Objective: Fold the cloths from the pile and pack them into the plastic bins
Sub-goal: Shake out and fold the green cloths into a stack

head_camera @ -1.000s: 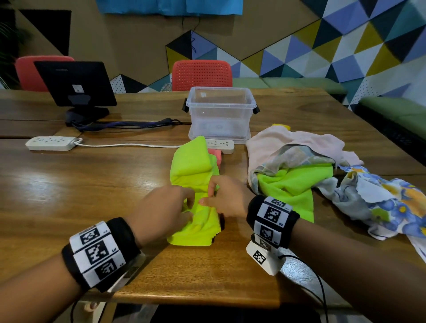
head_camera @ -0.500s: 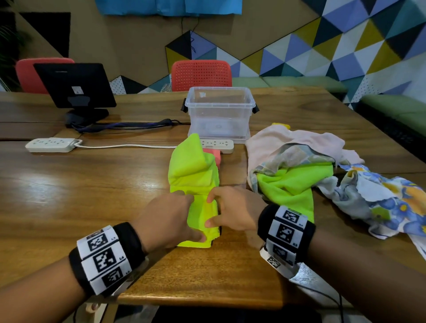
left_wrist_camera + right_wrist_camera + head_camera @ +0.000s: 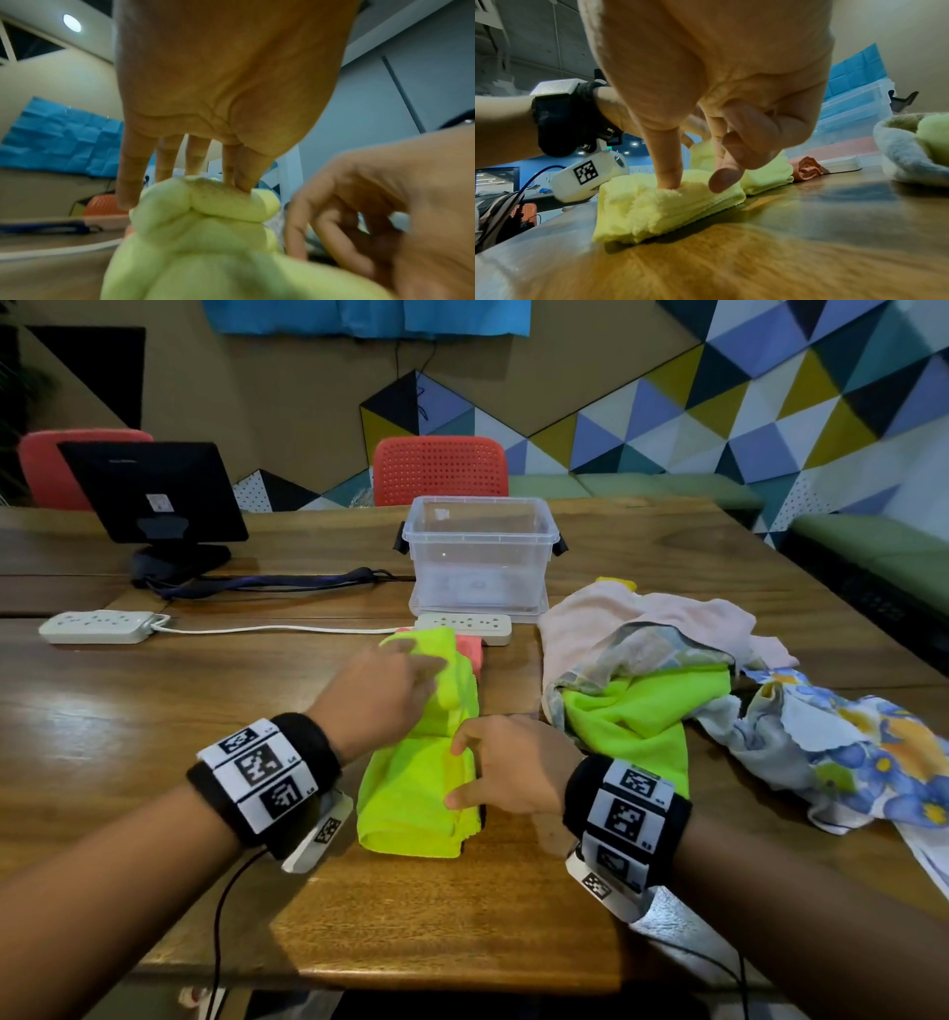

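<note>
1. Step in hand: folding the yellow cloth (image 3: 418,788), a long narrow strip on the table (image 3: 154,711) in front of me, with the pile (image 3: 642,690) to its right.
2. My left hand (image 3: 380,695) pinches the strip's far end between thumb and index finger and has it raised off the table.
3. My right hand (image 3: 506,770) pins the near half; thumb pressing down, other fingers loosely bent, gripping nothing.
4. Next, I judge: bring the far end over onto the near half, square the edges, then carry it to the plastic bin (image 3: 480,552) beyond, which looks empty.
</note>
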`<action>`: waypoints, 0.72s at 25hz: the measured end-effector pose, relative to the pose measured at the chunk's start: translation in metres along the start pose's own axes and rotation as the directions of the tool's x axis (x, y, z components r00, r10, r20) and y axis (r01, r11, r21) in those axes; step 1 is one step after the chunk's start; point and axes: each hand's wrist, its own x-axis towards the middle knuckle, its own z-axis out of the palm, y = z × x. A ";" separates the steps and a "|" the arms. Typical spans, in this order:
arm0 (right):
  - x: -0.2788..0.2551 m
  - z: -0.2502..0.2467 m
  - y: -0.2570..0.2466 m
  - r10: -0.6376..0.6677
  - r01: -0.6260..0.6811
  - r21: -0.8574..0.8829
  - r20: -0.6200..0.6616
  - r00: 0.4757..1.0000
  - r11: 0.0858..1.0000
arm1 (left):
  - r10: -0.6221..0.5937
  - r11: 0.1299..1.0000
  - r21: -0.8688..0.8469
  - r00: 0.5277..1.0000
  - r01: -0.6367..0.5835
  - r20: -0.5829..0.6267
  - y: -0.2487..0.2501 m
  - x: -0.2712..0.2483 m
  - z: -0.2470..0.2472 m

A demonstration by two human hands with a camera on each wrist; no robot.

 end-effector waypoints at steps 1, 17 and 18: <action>0.001 0.000 0.000 -0.001 0.001 -0.003 0.001 1.000 1.000 | 0.011 0.999 0.042 0.997 -0.014 0.072 0.001 0.001 0.007; -0.010 -0.007 -0.009 -0.045 0.034 -0.141 -0.079 0.996 0.989 | -0.067 0.976 0.216 0.985 0.031 0.160 0.007 0.021 0.012; -0.010 -0.011 -0.009 -0.037 0.030 -0.118 -0.064 0.997 0.993 | -0.072 0.981 0.186 0.986 0.044 0.148 0.010 0.024 0.005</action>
